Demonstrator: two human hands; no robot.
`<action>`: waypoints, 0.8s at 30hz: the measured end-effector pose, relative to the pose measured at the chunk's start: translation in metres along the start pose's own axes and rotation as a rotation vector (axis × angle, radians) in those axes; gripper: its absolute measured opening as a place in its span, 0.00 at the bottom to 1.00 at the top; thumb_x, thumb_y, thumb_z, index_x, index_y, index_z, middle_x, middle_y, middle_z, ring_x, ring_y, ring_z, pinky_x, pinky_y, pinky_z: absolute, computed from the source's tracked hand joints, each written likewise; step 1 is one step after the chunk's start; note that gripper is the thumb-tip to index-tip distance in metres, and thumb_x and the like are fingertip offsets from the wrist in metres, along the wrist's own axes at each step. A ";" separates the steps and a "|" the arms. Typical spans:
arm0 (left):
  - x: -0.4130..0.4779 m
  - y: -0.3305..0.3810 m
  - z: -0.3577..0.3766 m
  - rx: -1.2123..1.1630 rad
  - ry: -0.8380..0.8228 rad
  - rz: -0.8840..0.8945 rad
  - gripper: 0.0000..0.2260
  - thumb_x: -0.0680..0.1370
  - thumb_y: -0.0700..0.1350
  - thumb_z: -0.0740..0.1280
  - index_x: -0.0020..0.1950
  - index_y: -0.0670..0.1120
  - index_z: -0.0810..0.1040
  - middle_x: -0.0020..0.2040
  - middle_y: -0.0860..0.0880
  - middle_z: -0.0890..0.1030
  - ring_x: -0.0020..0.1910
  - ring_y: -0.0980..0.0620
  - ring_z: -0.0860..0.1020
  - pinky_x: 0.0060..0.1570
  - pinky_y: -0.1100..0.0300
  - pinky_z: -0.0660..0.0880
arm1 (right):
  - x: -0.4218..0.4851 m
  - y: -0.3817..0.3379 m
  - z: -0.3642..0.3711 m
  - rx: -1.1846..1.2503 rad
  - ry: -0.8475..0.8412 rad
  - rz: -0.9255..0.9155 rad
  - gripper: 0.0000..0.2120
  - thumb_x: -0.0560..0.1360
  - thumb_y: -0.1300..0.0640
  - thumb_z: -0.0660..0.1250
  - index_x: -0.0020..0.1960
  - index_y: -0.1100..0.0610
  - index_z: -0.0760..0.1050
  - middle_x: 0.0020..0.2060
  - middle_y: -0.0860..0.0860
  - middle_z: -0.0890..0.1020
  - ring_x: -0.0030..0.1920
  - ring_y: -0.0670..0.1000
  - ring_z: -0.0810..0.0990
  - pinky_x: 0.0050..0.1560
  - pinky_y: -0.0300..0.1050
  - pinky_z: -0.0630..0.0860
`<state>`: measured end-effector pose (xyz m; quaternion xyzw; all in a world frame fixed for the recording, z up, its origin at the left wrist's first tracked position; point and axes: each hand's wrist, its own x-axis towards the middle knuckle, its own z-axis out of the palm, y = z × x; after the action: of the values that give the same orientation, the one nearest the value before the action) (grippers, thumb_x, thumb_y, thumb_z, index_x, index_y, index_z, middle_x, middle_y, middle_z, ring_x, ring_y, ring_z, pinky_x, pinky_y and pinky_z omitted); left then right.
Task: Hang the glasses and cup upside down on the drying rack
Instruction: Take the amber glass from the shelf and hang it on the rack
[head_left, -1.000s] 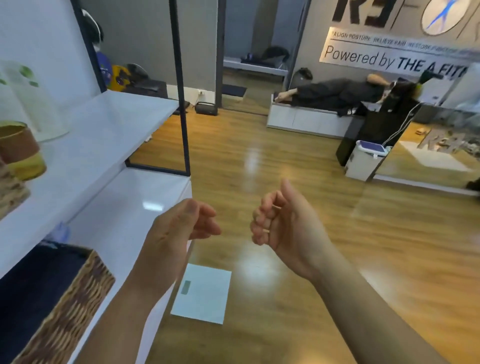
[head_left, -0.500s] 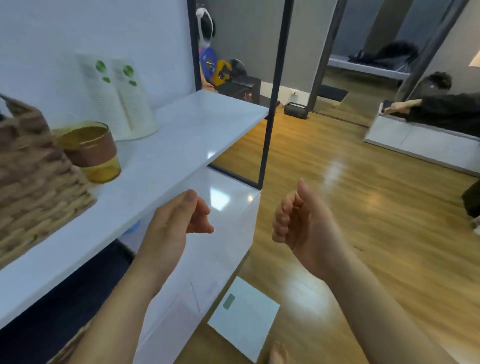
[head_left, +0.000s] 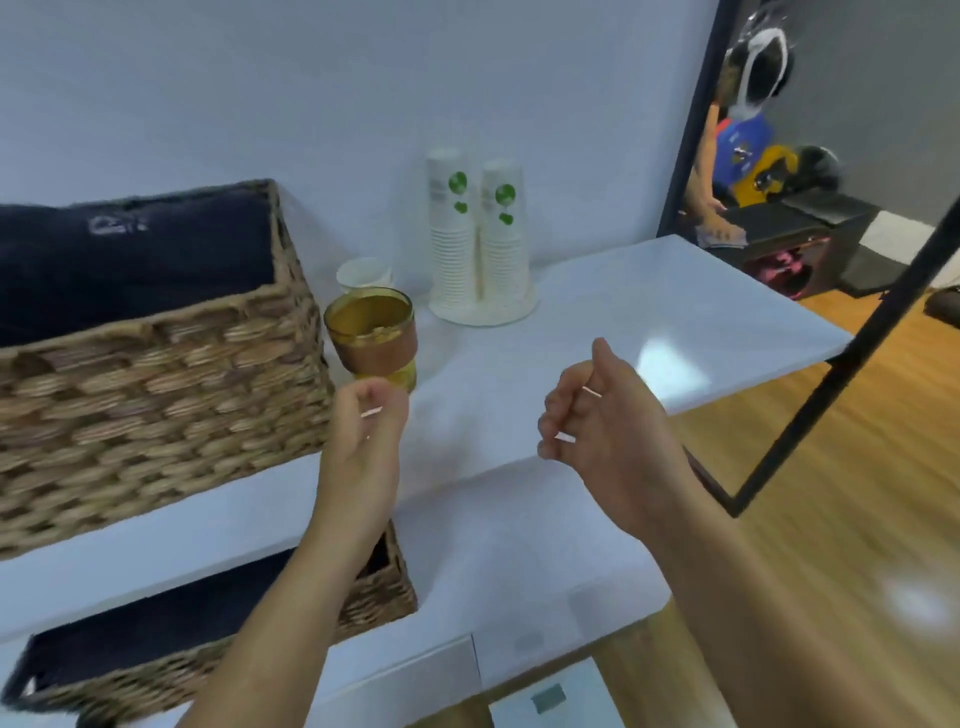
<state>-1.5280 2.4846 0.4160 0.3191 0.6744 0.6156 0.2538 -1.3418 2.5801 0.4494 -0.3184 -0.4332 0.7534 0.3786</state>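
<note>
An amber glass cup (head_left: 371, 332) with a brown sleeve stands upright on the white upper shelf (head_left: 649, 296), next to a wicker basket. Behind it sits a small white cup (head_left: 362, 274). My left hand (head_left: 363, 441) hovers just in front of and below the amber cup, fingers loosely curled, holding nothing. My right hand (head_left: 602, 421) floats over the shelf's front edge to the right, fingers curled inward, holding nothing. No drying rack is in view.
A wicker basket (head_left: 156, 374) with dark cloth fills the shelf's left. Two stacks of paper cups (head_left: 478, 244) stand against the wall. A second basket (head_left: 208, 649) sits on the lower shelf. A black metal frame (head_left: 831, 395) borders the shelf's right; wooden floor beyond.
The view has swung left from the room toward the shelf. Both hands have risen toward the shelf, and the left one now sits close to the amber cup.
</note>
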 end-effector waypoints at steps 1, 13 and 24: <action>0.005 -0.003 0.002 0.011 0.051 -0.010 0.12 0.77 0.59 0.63 0.60 0.61 0.70 0.61 0.58 0.74 0.63 0.53 0.73 0.55 0.58 0.71 | 0.011 0.002 0.003 -0.020 -0.030 0.006 0.20 0.79 0.43 0.61 0.34 0.54 0.76 0.31 0.52 0.76 0.33 0.53 0.77 0.35 0.48 0.74; 0.099 -0.011 0.027 0.059 0.280 -0.023 0.49 0.67 0.48 0.76 0.75 0.61 0.45 0.74 0.45 0.65 0.71 0.45 0.69 0.67 0.45 0.70 | 0.148 0.054 0.074 -0.472 -0.174 -0.035 0.23 0.70 0.54 0.63 0.66 0.49 0.72 0.59 0.49 0.81 0.57 0.44 0.80 0.57 0.43 0.77; 0.111 -0.014 0.016 0.073 0.189 -0.024 0.41 0.61 0.51 0.74 0.68 0.61 0.56 0.61 0.50 0.77 0.57 0.47 0.78 0.56 0.44 0.77 | 0.170 0.053 0.086 -0.399 -0.251 -0.101 0.24 0.62 0.67 0.60 0.56 0.58 0.79 0.43 0.51 0.86 0.45 0.47 0.84 0.41 0.37 0.78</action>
<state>-1.5916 2.5771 0.4063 0.2605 0.7211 0.6149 0.1847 -1.5138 2.6700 0.4125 -0.2686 -0.6325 0.6667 0.2886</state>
